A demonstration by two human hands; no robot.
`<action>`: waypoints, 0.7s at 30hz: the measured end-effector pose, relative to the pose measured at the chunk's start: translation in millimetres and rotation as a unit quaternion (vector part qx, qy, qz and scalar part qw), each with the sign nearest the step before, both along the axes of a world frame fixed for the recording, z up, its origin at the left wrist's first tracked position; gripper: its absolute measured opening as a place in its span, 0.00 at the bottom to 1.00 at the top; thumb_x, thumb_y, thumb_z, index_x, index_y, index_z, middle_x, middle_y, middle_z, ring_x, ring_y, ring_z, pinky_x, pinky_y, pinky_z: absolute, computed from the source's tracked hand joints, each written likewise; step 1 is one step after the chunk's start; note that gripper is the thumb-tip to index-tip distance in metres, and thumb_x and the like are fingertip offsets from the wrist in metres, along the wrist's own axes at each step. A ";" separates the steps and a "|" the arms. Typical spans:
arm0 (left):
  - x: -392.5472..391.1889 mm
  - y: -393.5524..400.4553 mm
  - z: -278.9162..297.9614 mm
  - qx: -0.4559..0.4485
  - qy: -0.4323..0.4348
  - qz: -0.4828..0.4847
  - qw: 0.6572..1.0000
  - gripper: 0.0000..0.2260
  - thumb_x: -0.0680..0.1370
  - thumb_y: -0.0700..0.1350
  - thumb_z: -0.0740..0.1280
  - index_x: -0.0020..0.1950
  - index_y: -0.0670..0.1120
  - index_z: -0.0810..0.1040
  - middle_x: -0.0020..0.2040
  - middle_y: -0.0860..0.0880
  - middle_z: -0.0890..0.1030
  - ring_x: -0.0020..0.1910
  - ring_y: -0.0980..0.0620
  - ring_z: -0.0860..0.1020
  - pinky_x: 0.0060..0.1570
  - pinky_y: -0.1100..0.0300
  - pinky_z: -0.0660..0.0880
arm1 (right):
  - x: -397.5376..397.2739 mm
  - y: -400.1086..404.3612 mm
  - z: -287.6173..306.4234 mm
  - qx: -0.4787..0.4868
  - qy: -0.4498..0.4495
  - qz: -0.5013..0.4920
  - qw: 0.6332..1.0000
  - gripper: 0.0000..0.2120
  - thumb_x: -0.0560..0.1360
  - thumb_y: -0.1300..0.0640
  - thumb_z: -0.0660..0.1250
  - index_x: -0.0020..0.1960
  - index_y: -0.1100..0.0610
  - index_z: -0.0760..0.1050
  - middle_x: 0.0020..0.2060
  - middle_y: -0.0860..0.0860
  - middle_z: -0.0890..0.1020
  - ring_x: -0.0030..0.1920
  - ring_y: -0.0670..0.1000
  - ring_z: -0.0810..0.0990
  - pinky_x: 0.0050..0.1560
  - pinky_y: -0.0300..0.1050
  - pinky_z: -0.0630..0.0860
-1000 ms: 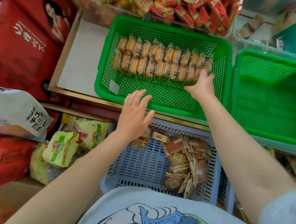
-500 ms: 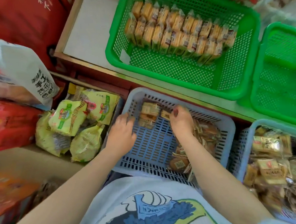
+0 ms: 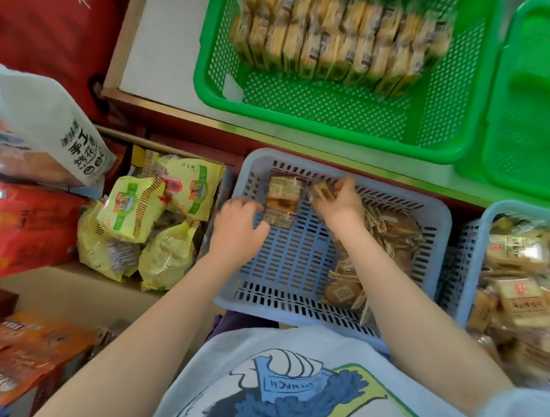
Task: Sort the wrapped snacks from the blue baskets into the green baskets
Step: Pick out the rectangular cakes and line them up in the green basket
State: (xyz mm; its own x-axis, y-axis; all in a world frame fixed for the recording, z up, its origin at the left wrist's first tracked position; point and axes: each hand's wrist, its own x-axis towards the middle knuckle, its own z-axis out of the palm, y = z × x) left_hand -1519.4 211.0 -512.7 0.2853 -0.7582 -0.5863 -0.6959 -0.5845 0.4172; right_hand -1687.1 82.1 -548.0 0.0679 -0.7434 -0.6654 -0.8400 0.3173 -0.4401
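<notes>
right hand pinches a wrapped snack at the far edge of the blue basket. left hand, fingers curled, touches a stack of snack packs just beside it; hold unclear. round pastries along the basket's right side. green basket beyond holds rowed packs.

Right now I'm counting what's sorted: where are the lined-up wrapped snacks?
In the head view, top centre: the wrapped snacks stand in rows inside the left green basket.
</notes>
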 end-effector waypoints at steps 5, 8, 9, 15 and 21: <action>-24.5 -50.5 46.7 0.012 0.353 0.238 0.905 0.25 0.79 0.59 0.67 0.73 0.53 0.68 0.67 0.55 0.74 0.62 0.55 0.75 0.59 0.56 0.74 | -29.6 -3.8 92.0 0.023 -0.222 -0.037 0.974 0.05 0.78 0.54 0.71 0.51 0.52 0.78 0.44 0.47 0.83 0.42 0.47 0.80 0.37 0.38 0.75; -41.5 -79.7 68.8 -0.033 0.472 0.265 0.840 0.21 0.78 0.52 0.70 0.69 0.48 0.74 0.63 0.47 0.80 0.55 0.48 0.82 0.53 0.53 0.80 | -39.0 -16.6 127.0 0.045 -0.331 -0.093 0.938 0.05 0.78 0.55 0.70 0.54 0.51 0.80 0.45 0.49 0.85 0.44 0.50 0.83 0.40 0.44 0.79; -45.2 -90.4 75.2 -0.068 0.484 0.274 0.828 0.18 0.78 0.49 0.70 0.67 0.46 0.76 0.61 0.45 0.81 0.54 0.47 0.83 0.50 0.53 0.81 | -40.1 -23.4 134.7 0.055 -0.367 -0.128 0.920 0.08 0.79 0.55 0.70 0.57 0.52 0.79 0.47 0.52 0.85 0.45 0.52 0.83 0.41 0.46 0.80; -48.0 -149.8 100.7 -0.194 0.405 0.261 0.854 0.13 0.80 0.50 0.69 0.61 0.46 0.79 0.55 0.48 0.83 0.55 0.48 0.82 0.53 0.52 0.80 | -48.8 -65.7 160.3 0.047 -0.387 -0.143 0.910 0.07 0.80 0.59 0.68 0.57 0.58 0.78 0.47 0.55 0.84 0.41 0.53 0.84 0.39 0.45 0.80; -19.6 -159.1 60.3 -0.154 -0.128 -0.071 0.977 0.23 0.84 0.58 0.53 0.74 0.48 0.70 0.72 0.48 0.72 0.73 0.47 0.67 0.76 0.44 0.53 | -55.1 -141.1 137.3 -0.183 -0.112 -0.198 0.957 0.08 0.74 0.50 0.70 0.44 0.52 0.72 0.43 0.54 0.83 0.38 0.54 0.85 0.45 0.56 0.83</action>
State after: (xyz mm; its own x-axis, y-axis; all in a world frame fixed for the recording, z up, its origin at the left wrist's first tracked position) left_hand -1539.1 52.0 -452.4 0.2714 -0.9301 -0.2474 -0.8654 -0.3483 0.3602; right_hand -1742.2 -59.0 -410.7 -0.1556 -0.9207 -0.3580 -0.5577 0.3810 -0.7374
